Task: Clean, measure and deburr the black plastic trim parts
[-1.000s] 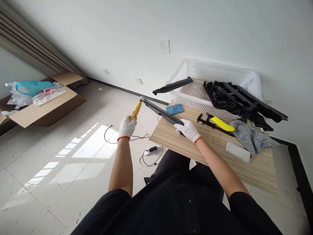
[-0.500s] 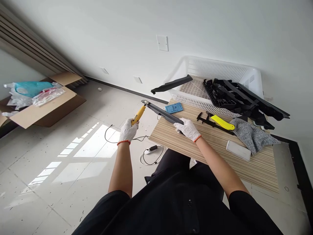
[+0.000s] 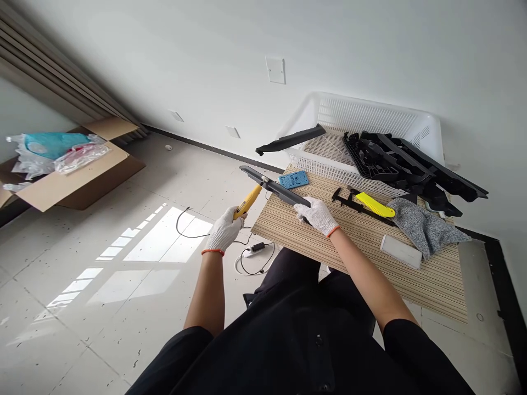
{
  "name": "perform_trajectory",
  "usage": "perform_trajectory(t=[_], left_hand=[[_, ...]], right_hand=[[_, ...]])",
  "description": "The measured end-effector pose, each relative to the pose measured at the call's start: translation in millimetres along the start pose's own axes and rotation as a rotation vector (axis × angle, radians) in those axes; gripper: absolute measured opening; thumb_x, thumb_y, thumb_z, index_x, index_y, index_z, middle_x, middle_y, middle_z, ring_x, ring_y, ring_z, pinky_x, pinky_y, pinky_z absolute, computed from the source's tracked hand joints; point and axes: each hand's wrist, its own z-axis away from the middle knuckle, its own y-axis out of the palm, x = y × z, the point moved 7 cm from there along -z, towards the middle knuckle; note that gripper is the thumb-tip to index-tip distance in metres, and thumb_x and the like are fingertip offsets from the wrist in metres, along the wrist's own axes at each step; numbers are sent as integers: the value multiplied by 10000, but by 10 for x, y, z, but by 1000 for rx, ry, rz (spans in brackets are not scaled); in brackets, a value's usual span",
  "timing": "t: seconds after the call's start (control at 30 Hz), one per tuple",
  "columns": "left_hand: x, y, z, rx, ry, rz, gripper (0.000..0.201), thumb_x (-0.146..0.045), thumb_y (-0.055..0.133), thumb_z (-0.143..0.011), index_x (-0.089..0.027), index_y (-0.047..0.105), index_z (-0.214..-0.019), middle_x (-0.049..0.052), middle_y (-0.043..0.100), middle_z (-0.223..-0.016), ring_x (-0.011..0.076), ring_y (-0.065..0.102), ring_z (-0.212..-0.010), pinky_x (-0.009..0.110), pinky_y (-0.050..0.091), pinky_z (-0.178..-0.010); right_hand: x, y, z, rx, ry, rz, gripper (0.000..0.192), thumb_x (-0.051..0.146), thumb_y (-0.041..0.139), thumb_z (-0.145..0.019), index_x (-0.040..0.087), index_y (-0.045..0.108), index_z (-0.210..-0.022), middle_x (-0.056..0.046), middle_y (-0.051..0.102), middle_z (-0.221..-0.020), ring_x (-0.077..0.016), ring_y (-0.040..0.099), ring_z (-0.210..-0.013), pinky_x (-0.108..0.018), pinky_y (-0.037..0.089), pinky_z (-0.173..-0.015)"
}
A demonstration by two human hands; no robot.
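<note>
In my gloved left hand (image 3: pixel 224 229), closed around it, is a slim yellow rotary tool (image 3: pixel 248 202). The tool's small pale round tip touches or nearly touches the edge of a long dark grey plastic trim strip (image 3: pixel 284 193); exact contact cannot be made out. My gloved right hand (image 3: pixel 318 215) grips the strip's near end, above the wooden board table (image 3: pixel 284 233). The far end of the strip points up and left, past the table edge over the floor. Both gloves are white knit with orange cuffs.
A white plastic basket (image 3: pixel 313 164) of black plastic parts stands behind the table. On the table lie a blue card-like object (image 3: pixel 293 180), black calipers (image 3: pixel 343 201), a yellow ridged handle (image 3: pixel 374 204), grey cloth (image 3: pixel 426 225) and a white block (image 3: pixel 401 251). Cables (image 3: pixel 257 263) and a cardboard box (image 3: pixel 82 181) occupy the floor.
My left hand has moved right, sliding the yellow rotary tool along the trim strip from near its far end toward its middle. My right hand and the strip have hardly moved.
</note>
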Motion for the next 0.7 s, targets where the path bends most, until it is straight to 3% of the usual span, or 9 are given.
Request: perform_trajectory(t=[0.3,0.5,0.7], left_hand=[[-221,160,316,137,100,22,379,-431,527,-928,-253,644,-1242,-21,602,-779,160,522,-675,290,388,-630],[-336,89,492,121,104,-18,495,-298,508,-866,-251,632,-1343,-14,627,-793,172,555,-708,302,418,-666],[-497,93,655,163,158,13,503,-335,499,-872,-226,638,-1343,-19,602,-737,166,524,-622,298,396,-589]], right_hand=[[-59,-19,-42,-1,-19,-6,277,422,817,-799,196,681,-882,15,664,-620,-104,581,-522,-212,473,-490],[-91,-33,-65,-6,-55,-1,226,394,781,-836,195,699,-906,-13,710,-693,-117,618,-556,-220,504,-499],[-117,-50,-86,-18,-59,30,184,342,779,-835,198,694,-911,-12,717,-685,-130,648,-564,-226,527,-511]])
